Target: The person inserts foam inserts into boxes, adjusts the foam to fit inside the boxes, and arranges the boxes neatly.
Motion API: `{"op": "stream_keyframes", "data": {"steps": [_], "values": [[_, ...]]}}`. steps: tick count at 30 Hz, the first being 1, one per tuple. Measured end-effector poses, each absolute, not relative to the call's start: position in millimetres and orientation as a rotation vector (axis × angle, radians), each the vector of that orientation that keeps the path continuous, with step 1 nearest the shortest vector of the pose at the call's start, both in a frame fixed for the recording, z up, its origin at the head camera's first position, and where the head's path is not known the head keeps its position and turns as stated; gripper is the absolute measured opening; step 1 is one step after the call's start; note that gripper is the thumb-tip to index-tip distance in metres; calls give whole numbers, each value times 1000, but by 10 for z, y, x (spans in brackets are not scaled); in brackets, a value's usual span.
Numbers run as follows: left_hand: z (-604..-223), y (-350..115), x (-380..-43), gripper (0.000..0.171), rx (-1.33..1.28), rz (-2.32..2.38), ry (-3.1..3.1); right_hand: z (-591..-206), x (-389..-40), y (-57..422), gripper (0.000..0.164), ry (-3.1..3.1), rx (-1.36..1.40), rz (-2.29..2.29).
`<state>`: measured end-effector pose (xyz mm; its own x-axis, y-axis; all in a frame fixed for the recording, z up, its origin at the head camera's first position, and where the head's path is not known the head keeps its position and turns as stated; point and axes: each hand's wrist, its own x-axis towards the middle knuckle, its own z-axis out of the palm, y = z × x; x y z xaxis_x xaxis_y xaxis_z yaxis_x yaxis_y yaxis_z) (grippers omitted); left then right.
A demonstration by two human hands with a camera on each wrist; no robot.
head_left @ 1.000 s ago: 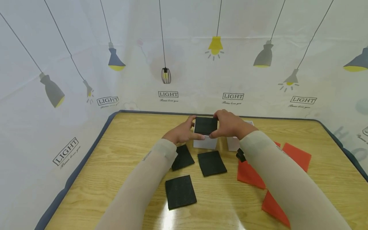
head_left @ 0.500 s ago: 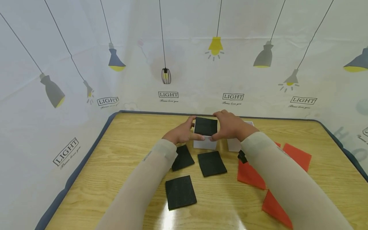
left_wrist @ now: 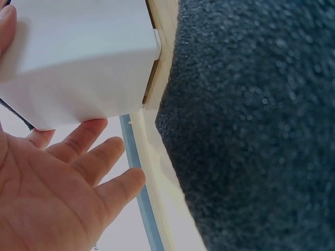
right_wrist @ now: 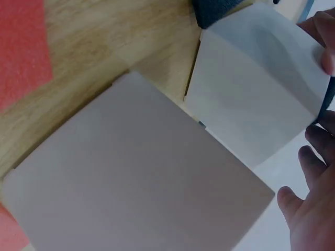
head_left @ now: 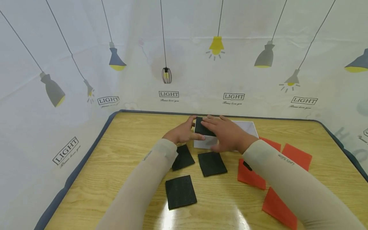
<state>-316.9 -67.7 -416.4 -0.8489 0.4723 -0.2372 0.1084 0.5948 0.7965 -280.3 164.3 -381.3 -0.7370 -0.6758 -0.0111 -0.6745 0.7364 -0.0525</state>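
At the back of the table, my left hand (head_left: 181, 132) holds a small white box (head_left: 202, 144), thumb on the near wall and fingers at the far side. In the left wrist view, its fingertips touch the white wall. A black felt-like square (head_left: 199, 126) covers the top of this box. My right hand (head_left: 228, 132) lies over that square with fingers extended, hiding its right part. Just to the right stands a second white box (right_wrist: 136, 172), open at the top and partly behind my right hand in the head view.
Three spots nearer me hold black squares (head_left: 212, 163), one partly under my left forearm. On the right lie several red squares (head_left: 297, 157), some partly hidden by my right sleeve. A printed white curtain (head_left: 192, 64) stands behind the wooden table (head_left: 126, 137).
My right hand has moved from the right edge of the top black square to lie over it, uncovering more of the second box. My left hand stays in place.
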Motion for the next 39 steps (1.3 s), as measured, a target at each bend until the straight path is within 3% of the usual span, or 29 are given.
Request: {"op": "stream_keyframes", "data": {"steps": [32, 39], "values": [[-4171, -666, -3155, 109, 470, 1244, 2344, -3908, -2776, 1702, 95, 2882, -1173, 12], [-4186, -673, -3179, 109, 471, 1208, 2368, -3885, -2737, 1743, 79, 2857, -1199, 9]]}}
